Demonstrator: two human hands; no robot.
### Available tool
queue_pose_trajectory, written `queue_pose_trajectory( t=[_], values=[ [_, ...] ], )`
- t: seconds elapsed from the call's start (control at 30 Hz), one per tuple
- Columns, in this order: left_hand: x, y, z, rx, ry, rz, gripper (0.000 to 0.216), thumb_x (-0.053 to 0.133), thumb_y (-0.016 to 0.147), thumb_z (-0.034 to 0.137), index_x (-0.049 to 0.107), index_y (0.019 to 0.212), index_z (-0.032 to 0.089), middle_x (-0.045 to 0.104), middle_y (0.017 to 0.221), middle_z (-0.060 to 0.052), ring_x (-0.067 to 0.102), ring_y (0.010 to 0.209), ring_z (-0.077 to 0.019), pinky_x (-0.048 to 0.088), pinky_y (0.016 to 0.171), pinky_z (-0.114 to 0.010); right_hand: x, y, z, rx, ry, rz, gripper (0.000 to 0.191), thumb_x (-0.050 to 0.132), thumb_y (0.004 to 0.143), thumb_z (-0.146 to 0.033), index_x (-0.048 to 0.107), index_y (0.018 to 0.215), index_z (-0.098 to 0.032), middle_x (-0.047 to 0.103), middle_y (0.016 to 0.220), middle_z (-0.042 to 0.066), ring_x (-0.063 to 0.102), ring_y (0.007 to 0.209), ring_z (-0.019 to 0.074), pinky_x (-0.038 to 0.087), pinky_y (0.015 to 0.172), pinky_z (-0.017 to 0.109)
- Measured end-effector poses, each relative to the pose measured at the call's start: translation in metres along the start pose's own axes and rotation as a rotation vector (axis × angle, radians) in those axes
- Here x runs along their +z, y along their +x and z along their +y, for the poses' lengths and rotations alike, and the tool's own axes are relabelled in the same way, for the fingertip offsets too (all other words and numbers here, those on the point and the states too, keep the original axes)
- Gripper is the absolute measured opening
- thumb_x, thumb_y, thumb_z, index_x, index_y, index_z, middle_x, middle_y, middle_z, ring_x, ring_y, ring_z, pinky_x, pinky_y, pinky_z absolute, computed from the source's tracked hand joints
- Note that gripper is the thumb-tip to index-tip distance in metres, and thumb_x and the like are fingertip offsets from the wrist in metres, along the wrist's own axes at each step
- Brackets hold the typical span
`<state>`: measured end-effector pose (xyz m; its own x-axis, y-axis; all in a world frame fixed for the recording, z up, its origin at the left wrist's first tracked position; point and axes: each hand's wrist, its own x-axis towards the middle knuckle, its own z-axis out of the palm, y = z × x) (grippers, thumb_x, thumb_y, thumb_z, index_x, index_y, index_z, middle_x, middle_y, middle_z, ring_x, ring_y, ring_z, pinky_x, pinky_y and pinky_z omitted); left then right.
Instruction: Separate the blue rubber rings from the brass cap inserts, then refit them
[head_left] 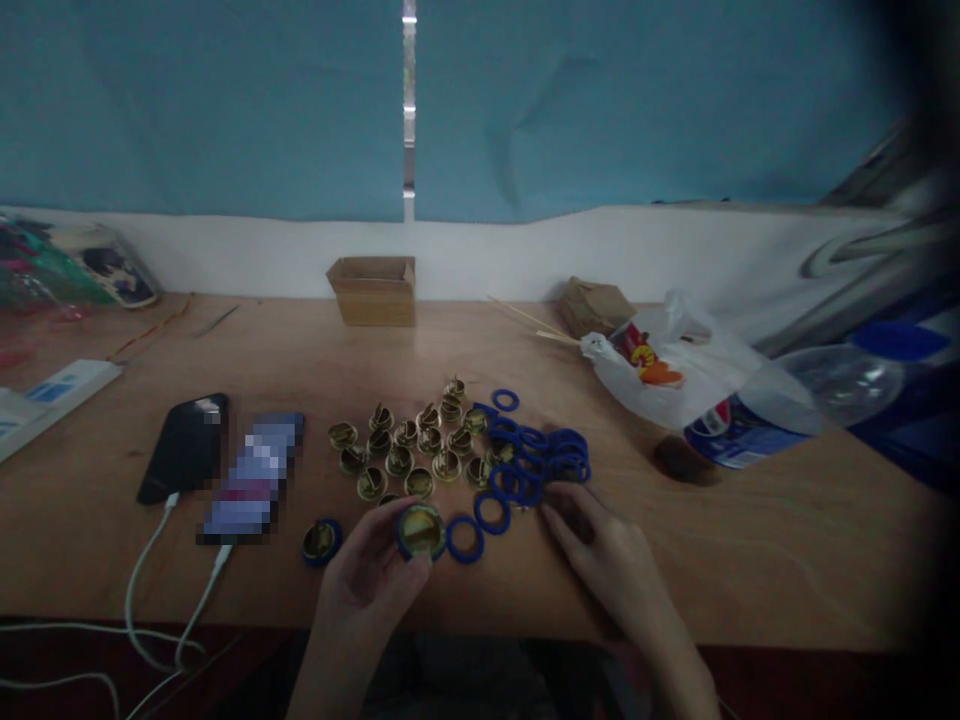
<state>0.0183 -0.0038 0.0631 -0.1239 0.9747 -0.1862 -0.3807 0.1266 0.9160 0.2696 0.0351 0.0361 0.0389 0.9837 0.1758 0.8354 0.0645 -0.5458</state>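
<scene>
My left hand [375, 570] is closed on a round brass-coloured fitting [421, 532] with a blue ring around its edge, held between thumb and fingers above the table's front part. My right hand [600, 545] rests at the near right edge of a pile of blue rings [531, 462], fingers curled, thumb and forefinger slightly apart. Whether its fingertips touch a ring is unclear. Two loose blue rings, one of them a near ring [465, 540], lie between my hands. Several brass fittings [400, 460] stand beyond my left hand. Left of it lies another fitting [321, 542] inside a blue ring.
Two phones, a black phone [184, 448] and a lit phone [255, 478], lie at left on white cables. A power strip [60, 405] is farther left. An open cardboard box [377, 295] stands at the back. At right are a plastic bag [637, 385] and a lying bottle [757, 430].
</scene>
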Motion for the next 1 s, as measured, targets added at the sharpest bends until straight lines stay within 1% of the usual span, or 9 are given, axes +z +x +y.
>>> queue_pose_trajectory(
  t=[0.1, 0.27, 0.4, 0.5, 0.63, 0.7, 0.8, 0.9, 1.0],
  values=[
    [0.001, -0.001, 0.001, 0.0, 0.007, 0.008, 0.034, 0.081, 0.07, 0.027, 0.072, 0.103, 0.02, 0.076, 0.105, -0.007, 0.071, 0.098, -0.0219, 0.054, 0.088, -0.028, 0.001, 0.004, 0.001, -0.042, 0.004, -0.046, 0.011, 0.052, 0.089, -0.031, 0.061, 0.086, -0.025, 0.072, 0.082, 0.005, 0.068, 0.069, 0.0227, 0.05, 0.061, 0.033],
    [0.002, -0.001, -0.001, 0.034, 0.003, 0.002, 0.033, 0.08, 0.071, 0.028, 0.073, 0.102, 0.02, 0.076, 0.103, -0.007, 0.071, 0.098, -0.0216, 0.055, 0.087, -0.029, 0.004, 0.01, 0.0, -0.048, -0.027, -0.045, 0.014, 0.049, 0.089, -0.025, 0.055, 0.076, -0.024, 0.067, 0.076, 0.005, 0.065, 0.066, 0.0229, 0.045, 0.06, 0.033],
    [0.003, 0.0, 0.0, 0.03, 0.01, -0.017, 0.032, 0.08, 0.071, 0.027, 0.073, 0.102, 0.022, 0.076, 0.104, -0.006, 0.07, 0.098, -0.0212, 0.054, 0.088, -0.029, 0.005, 0.011, 0.0, -0.055, -0.036, -0.06, 0.016, 0.046, 0.088, -0.023, 0.052, 0.074, -0.024, 0.064, 0.074, 0.005, 0.063, 0.062, 0.0226, 0.043, 0.058, 0.033],
    [0.003, -0.001, 0.001, 0.022, 0.017, -0.022, 0.033, 0.079, 0.072, 0.028, 0.072, 0.103, 0.022, 0.076, 0.106, -0.007, 0.07, 0.1, -0.0218, 0.054, 0.089, -0.029, 0.002, 0.008, 0.0, -0.059, -0.023, -0.056, 0.016, 0.043, 0.09, -0.024, 0.05, 0.075, -0.024, 0.063, 0.074, 0.005, 0.062, 0.062, 0.0222, 0.044, 0.059, 0.033],
    [0.0, 0.0, 0.001, 0.023, 0.034, -0.001, 0.033, 0.079, 0.072, 0.029, 0.071, 0.104, 0.021, 0.076, 0.105, -0.008, 0.071, 0.099, -0.0223, 0.055, 0.088, -0.03, -0.012, 0.001, 0.001, -0.059, 0.031, 0.003, 0.015, 0.044, 0.091, -0.028, 0.051, 0.08, -0.024, 0.064, 0.082, 0.008, 0.063, 0.073, 0.024, 0.048, 0.067, 0.036],
    [-0.002, 0.0, 0.0, 0.038, 0.019, -0.004, 0.035, 0.08, 0.071, 0.027, 0.072, 0.104, 0.02, 0.076, 0.105, -0.009, 0.071, 0.098, -0.0224, 0.055, 0.087, -0.029, -0.021, -0.003, 0.0, -0.023, 0.144, 0.056, 0.014, 0.048, 0.091, -0.031, 0.054, 0.082, -0.024, 0.065, 0.084, 0.007, 0.064, 0.075, 0.0235, 0.049, 0.065, 0.034],
    [-0.004, -0.001, -0.001, 0.046, 0.006, -0.039, 0.036, 0.081, 0.07, 0.022, 0.072, 0.105, 0.02, 0.075, 0.109, -0.009, 0.07, 0.102, -0.0233, 0.055, 0.089, -0.03, -0.029, -0.01, -0.01, 0.056, 0.462, 0.086, 0.017, 0.053, 0.093, -0.036, 0.056, 0.082, -0.024, 0.063, 0.07, 0.002, 0.061, 0.061, 0.0181, 0.048, 0.056, 0.028],
    [-0.003, -0.003, 0.0, 0.025, 0.044, -0.076, 0.039, 0.081, 0.067, 0.014, 0.072, 0.104, 0.021, 0.075, 0.111, -0.009, 0.069, 0.104, -0.024, 0.055, 0.09, -0.03, -0.025, -0.018, -0.03, 0.115, 0.833, 0.008, 0.017, 0.059, 0.091, -0.038, 0.059, 0.084, -0.023, 0.062, 0.066, 0.0, 0.057, 0.053, 0.014, 0.048, 0.055, 0.026],
    [-0.001, -0.006, 0.0, 0.043, 0.109, -0.11, 0.043, 0.082, 0.063, 0.008, 0.072, 0.102, 0.023, 0.076, 0.106, -0.006, 0.07, 0.1, -0.0225, 0.056, 0.085, -0.027, -0.013, -0.024, -0.053, 0.162, 1.141, -0.135, 0.019, 0.063, 0.089, -0.04, 0.063, 0.083, -0.022, 0.06, 0.067, 0.0, 0.054, 0.051, 0.012, 0.045, 0.047, 0.023]
  ],
)
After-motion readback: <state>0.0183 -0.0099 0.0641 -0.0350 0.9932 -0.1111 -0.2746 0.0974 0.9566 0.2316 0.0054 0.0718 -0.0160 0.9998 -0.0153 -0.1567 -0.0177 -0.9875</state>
